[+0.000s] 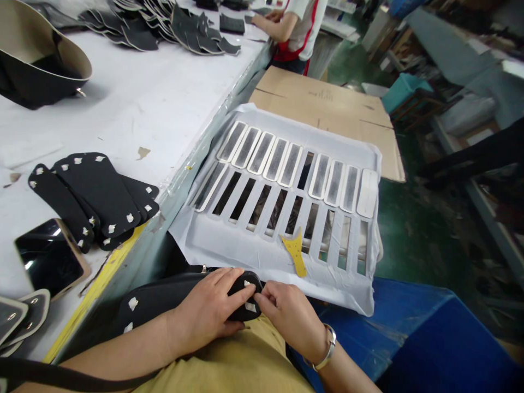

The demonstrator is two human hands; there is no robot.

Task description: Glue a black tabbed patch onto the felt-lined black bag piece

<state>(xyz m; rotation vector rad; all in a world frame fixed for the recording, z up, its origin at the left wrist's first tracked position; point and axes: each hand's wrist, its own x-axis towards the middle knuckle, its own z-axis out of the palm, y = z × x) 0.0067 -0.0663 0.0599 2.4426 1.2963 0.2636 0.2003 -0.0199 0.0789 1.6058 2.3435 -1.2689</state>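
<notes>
A long black panel [159, 297] with rounded ends and small whitish tabs along its edges lies across my lap. My left hand [213, 305] grips the panel near its right end, fingers over the top. At that end my right hand [289, 311] is closed, thumb and forefinger pinching the panel's rim beside a whitish tab [250, 307]. What else may be between those fingertips is hidden. On the table to the left, several similar black panels [102, 191] lie overlapping. A metal bracelet circles my right wrist.
Ahead stands a grey cloth-covered slotted rack [245, 210] with pale-framed strips and a yellow piece [295, 254]. A phone [51, 256] and a black bag body [45, 71] are on the white table [102, 120]. Cardboard [327, 103] lies beyond; a co-worker [297, 27] stands there. Blue surface [409, 322] at right.
</notes>
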